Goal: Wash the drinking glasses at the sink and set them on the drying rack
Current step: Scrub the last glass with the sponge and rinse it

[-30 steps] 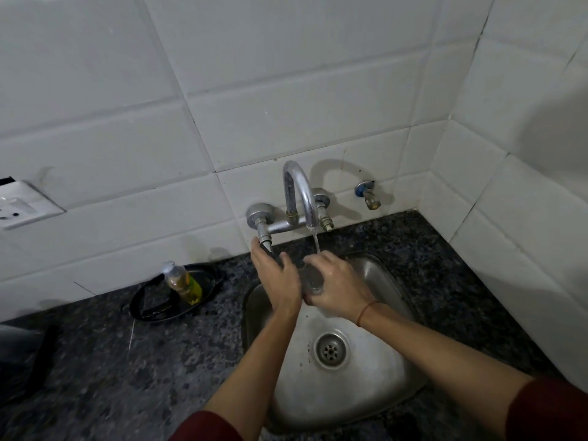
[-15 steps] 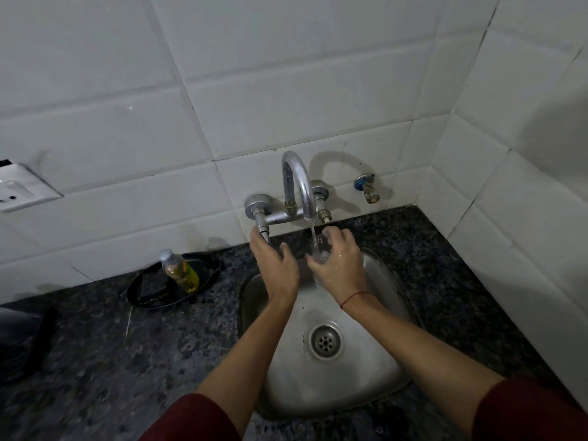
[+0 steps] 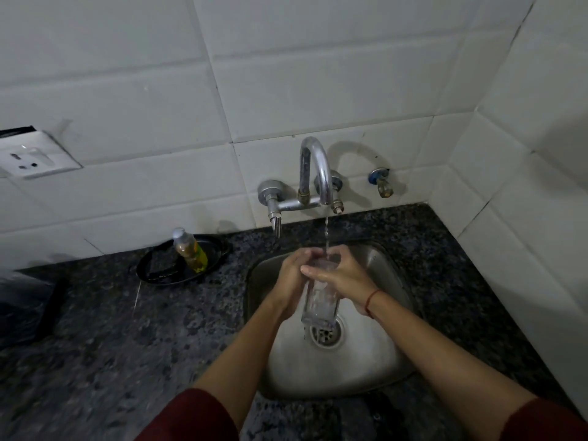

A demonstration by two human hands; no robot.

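Left forearm (image 3: 241,345) and right forearm (image 3: 429,345) angle inward, bare below dark red sleeves (image 3: 191,415). The left hand (image 3: 291,275) curls round the left side of the glass (image 3: 319,300) near its top. The right hand (image 3: 345,275) wraps it from the right, fingers (image 3: 313,271) across the front, touching the left hand. Red thread (image 3: 370,300) on the right wrist.

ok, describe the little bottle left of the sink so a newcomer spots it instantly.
Start at the steel sink set in the dark speckled counter. Left of it, near the tiled wall, lies a black oval tray, and the small bottle stands in it. Its yellow liquid and pale cap set it apart from the colourless glass held under the tap.
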